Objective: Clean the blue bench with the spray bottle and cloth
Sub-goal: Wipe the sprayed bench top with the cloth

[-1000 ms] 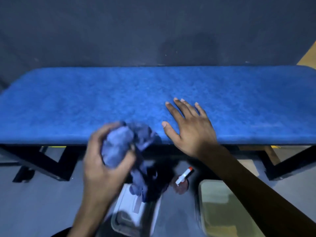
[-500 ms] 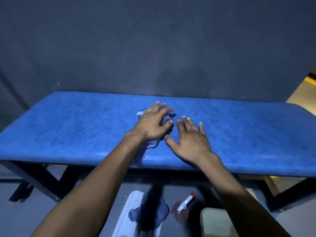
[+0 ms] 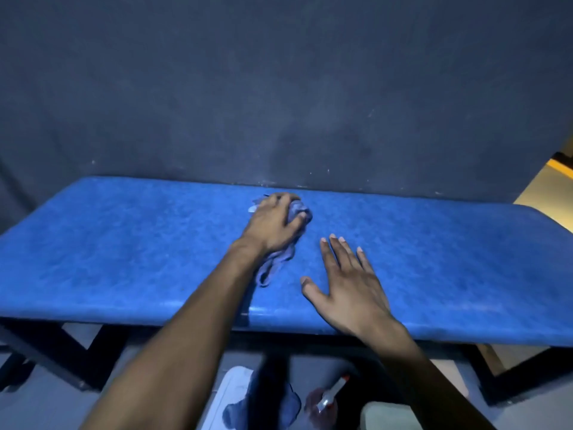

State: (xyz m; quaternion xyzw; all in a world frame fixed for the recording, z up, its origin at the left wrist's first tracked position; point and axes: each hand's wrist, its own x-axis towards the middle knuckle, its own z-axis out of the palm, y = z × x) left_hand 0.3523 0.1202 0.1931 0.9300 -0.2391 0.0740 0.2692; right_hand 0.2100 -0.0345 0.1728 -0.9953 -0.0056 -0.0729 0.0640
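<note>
The blue bench [image 3: 124, 259] stretches across the view against a dark wall. My left hand [image 3: 274, 225] presses a crumpled blue cloth [image 3: 276, 265] onto the bench near its far edge, fingers curled over it, with a tail of cloth trailing back toward me. Flat on the bench to the right lies my right hand [image 3: 344, 283], fingers spread and holding nothing. The spray bottle [image 3: 328, 398], with a white and red nozzle, stands on the floor below the bench's front edge.
A white container [image 3: 229, 395] with another blue cloth [image 3: 273, 408] in it sits on the floor beside the spray bottle. A pale box [image 3: 387, 417] is to the right. Black bench legs [image 3: 71, 352] stand at both sides.
My left hand has carried the cloth from below the front edge up onto the bench and pushed it toward the far edge. My right hand stays flat on the bench.
</note>
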